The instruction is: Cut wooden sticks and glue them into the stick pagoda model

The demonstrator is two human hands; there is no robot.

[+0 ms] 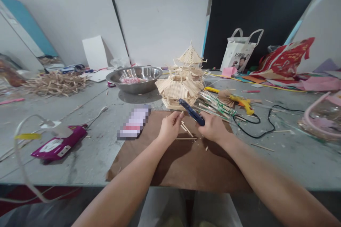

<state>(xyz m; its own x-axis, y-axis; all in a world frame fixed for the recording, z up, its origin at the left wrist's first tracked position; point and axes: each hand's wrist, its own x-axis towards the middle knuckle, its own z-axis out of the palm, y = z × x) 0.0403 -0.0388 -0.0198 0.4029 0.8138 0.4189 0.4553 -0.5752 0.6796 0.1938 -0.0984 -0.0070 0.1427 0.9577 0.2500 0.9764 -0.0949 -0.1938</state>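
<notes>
My left hand [170,127] is closed in a pinch above a brown sheet [202,166]. The pale end of a thin wooden stick [182,113] shows at its fingertips. My right hand [211,126] grips a long dark blue tool, apparently a utility knife [192,112], tilted up to the left; its blade cannot be made out. Cut sticks [187,129] lie loose on the sheet between my hands, with a short offcut [206,148] nearer me. Just beyond stands a pagoda model [181,88] of thin sticks with layered roofs.
A phone [134,122] lies left of the sheet, near a purple power bank [60,143] with cables. Behind are a steel bowl [134,79] and a stick pile [57,83]. Bagged sticks [218,103], a yellow glue gun [242,103] and its black cord [269,122] lie right.
</notes>
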